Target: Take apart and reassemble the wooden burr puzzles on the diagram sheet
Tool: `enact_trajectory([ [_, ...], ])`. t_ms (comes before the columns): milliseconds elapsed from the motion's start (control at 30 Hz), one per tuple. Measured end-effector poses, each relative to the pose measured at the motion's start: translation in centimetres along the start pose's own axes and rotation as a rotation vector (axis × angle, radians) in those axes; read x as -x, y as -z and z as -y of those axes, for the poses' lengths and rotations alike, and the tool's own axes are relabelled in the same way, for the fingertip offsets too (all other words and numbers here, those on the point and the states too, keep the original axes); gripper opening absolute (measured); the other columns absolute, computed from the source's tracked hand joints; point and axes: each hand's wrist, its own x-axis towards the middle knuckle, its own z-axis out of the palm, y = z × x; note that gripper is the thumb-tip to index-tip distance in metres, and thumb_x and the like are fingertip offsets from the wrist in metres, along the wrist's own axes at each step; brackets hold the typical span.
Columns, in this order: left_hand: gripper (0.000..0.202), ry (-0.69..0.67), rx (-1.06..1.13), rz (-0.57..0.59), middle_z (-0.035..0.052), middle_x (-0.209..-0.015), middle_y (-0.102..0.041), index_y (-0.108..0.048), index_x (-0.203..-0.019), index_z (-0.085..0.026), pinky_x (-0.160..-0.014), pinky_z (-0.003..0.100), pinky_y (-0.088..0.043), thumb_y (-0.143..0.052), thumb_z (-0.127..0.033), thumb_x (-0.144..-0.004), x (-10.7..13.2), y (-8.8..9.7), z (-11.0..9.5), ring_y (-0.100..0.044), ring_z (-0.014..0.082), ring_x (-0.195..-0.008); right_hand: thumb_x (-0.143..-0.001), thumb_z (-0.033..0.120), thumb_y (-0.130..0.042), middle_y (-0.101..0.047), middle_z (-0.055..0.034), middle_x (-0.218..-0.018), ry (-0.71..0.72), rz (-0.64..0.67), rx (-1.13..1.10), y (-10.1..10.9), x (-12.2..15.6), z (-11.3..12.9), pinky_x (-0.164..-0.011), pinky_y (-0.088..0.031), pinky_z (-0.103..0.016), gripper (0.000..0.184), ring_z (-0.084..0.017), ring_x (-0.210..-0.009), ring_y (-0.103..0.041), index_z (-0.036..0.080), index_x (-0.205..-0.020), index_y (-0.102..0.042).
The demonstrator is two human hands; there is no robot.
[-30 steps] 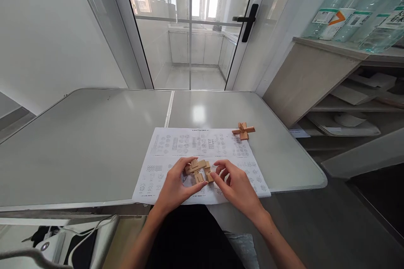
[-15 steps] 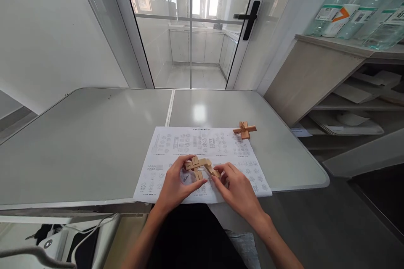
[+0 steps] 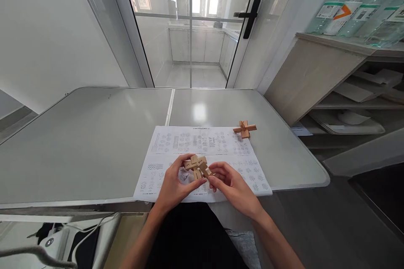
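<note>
A cluster of notched wooden puzzle pieces (image 3: 197,165) is held just above a printed instruction sheet (image 3: 202,145) near the table's front edge. My left hand (image 3: 172,187) grips the cluster from the left, thumb and fingers wrapped round it. My right hand (image 3: 233,187) pinches one wooden bar at the cluster's lower right, fingers closed on it. A second, assembled wooden cross puzzle (image 3: 244,128) lies on the table at the sheet's far right corner, untouched.
The grey folding table (image 3: 94,143) has a seam down its middle. Glass doors stand behind it. A shelf unit (image 3: 315,75) with papers and plastic bottles (image 3: 356,17) stands at the right. Cables and a white device (image 3: 50,241) lie below left.
My right hand has swung the loose bar inward and pressed it against the cluster, which now looks more compact. Both hands have drawn closer together.
</note>
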Motion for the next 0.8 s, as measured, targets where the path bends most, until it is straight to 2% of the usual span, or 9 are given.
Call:
enact_trajectory([
  [133,0.06,-0.012,0.058,0.0,0.0052,-0.128,-0.072,-0.06,-0.132,-0.029,-0.105,0.044,-0.054,-0.088,-0.041,-0.081,0.3,0.2,0.3,-0.069,0.0282,-0.118,-0.09,0.053,-0.081,-0.068,-0.0014,-0.09,-0.044,0.037,-0.157,-0.5,-0.3,0.0,-0.077,-0.057,-0.034,0.039,-0.016,-0.077,-0.064,0.022,-0.109,-0.067],
  [267,0.061,0.011,0.098,0.033,0.0056,-0.13,-0.073,-0.061,-0.133,-0.029,-0.107,0.045,-0.053,-0.088,-0.04,-0.08,0.3,0.3,0.2,-0.069,0.0297,-0.121,-0.086,0.053,-0.084,-0.064,0.0021,-0.077,-0.122,0.007,-0.273,-0.6,-0.4,-0.2,-0.079,-0.055,-0.034,0.043,-0.015,-0.071,-0.061,0.022,-0.111,-0.07],
  [467,0.062,0.019,0.116,0.032,0.0054,-0.13,-0.073,-0.061,-0.134,-0.03,-0.109,0.046,-0.053,-0.089,-0.037,-0.079,0.3,0.3,0.1,-0.069,0.0297,-0.121,-0.078,0.05,-0.092,-0.065,0.0005,-0.084,-0.195,-0.027,-0.429,-1.0,-0.7,-0.5,-0.072,-0.055,-0.03,0.047,-0.013,-0.07,-0.061,0.02,-0.107,-0.07],
  [633,0.062,0.035,0.121,0.056,0.0066,-0.133,-0.072,-0.061,-0.134,-0.028,-0.109,0.045,-0.052,-0.089,-0.041,-0.08,0.3,0.4,0.0,-0.067,0.0305,-0.124,-0.079,0.044,-0.094,-0.067,-0.0001,-0.089,-0.234,-0.044,-0.511,-1.0,-0.7,-0.7,-0.081,-0.055,-0.028,0.044,-0.012,-0.074,-0.06,0.02,-0.111,-0.076],
  [800,0.063,0.011,0.084,0.055,0.0042,-0.132,-0.072,-0.062,-0.134,-0.03,-0.106,0.041,-0.054,-0.091,-0.039,-0.079,0.2,0.4,-0.3,-0.069,0.028,-0.121,-0.083,0.048,-0.091,-0.075,-0.0049,-0.102,-0.238,-0.057,-0.492,-1.5,-0.5,-0.2,-0.101,-0.054,-0.036,0.04,-0.02,-0.097,-0.068,0.022,-0.112,-0.081],
])
